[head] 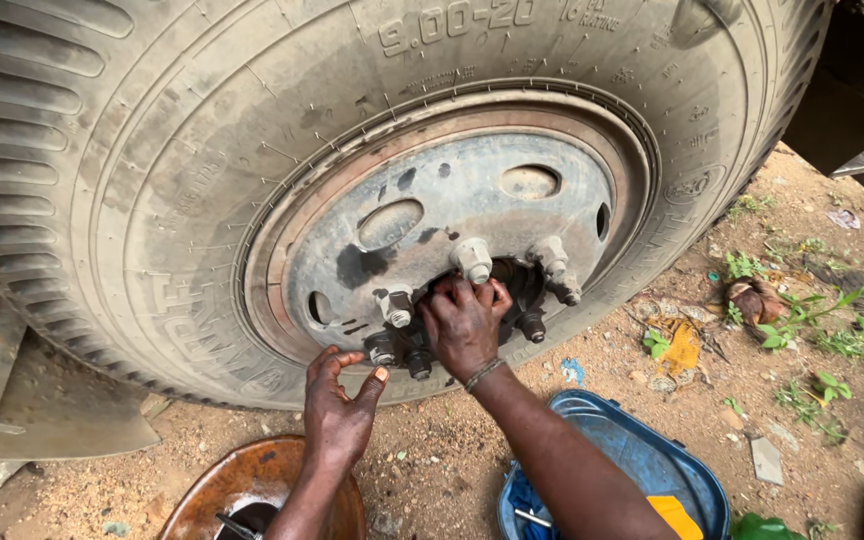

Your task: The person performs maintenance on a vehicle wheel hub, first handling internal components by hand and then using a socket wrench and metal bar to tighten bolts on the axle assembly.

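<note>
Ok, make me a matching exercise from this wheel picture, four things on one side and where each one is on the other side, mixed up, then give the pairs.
Things:
1. right hand
2. left hand
3. blue tub
4. rusty brown bowl

Places:
A. on the dirt at the bottom left, under the left wrist
B. pressed on the hub in the middle of the wheel, among the studs
C. on the dirt at the bottom right, beneath the right forearm
D. at the lower edge of the rim, fingers spread

Pairs: 1-B, 2-D, 3-C, 4-A
</note>
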